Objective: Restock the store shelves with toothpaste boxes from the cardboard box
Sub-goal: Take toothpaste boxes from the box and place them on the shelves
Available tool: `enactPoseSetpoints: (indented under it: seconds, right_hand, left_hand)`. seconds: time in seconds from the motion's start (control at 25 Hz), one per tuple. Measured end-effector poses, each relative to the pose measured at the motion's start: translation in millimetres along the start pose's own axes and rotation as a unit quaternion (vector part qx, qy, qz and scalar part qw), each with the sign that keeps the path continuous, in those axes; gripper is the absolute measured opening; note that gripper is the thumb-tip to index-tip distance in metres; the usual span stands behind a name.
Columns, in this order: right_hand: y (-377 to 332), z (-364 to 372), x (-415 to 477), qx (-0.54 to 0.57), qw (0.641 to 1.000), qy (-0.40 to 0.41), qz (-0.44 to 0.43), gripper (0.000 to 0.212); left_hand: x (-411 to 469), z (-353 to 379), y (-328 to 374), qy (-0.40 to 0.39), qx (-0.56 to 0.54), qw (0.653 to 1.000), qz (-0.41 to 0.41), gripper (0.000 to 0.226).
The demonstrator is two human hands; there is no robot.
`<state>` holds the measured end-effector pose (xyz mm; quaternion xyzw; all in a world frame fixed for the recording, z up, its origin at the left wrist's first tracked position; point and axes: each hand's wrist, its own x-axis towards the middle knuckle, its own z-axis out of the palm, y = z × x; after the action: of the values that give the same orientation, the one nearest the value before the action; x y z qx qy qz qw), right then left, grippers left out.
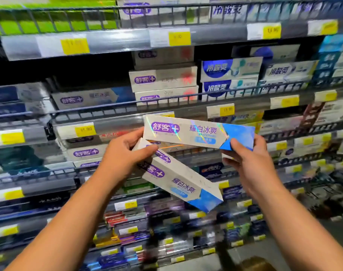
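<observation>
Two white-and-blue toothpaste boxes are held: right hand (pixel 249 159) pinching the upper box (pixel 198 133), which should slide level onto the matching shelf row (pixel 88 98), left hand (pixel 123 153) clasping the lower box (pixel 178 178).

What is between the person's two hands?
In the head view, two toothpaste boxes: the upper box spans from left hand to right hand; the lower box slants downward from the left.
</observation>
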<state>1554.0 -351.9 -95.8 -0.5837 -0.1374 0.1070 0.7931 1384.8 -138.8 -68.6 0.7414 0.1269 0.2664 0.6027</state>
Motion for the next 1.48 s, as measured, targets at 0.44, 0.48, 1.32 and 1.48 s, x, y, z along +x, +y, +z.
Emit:
enactPoseSetpoints:
  seconds: [0.44,0.48,1.32,1.48]
  right_hand:
    - [-16.2,123.7,-29.1,-0.018,0.996,-0.086,-0.026,0.046]
    - [-14.6,134.3,-30.2,-0.027,0.996,-0.086,-0.022,0.048]
    - [-17.4,291.8,6.5,-0.3,0.94,-0.002,-0.164,0.061]
    - [-19.2,301.8,15.7,-0.341,0.915,0.006,-0.216,0.066]
  left_hand:
    - [-43.2,-117.1,38.1,0.073,0.046,0.996,0.013,0.038]
    - [-44.1,-129.5,39.6,0.073,0.048,0.996,0.015,0.038]
    - [12.0,-260.0,33.4,0.091,0.071,0.993,0.014,0.034]
    - [22.4,-257.8,29.2,0.109,0.084,0.99,0.007,0.035]
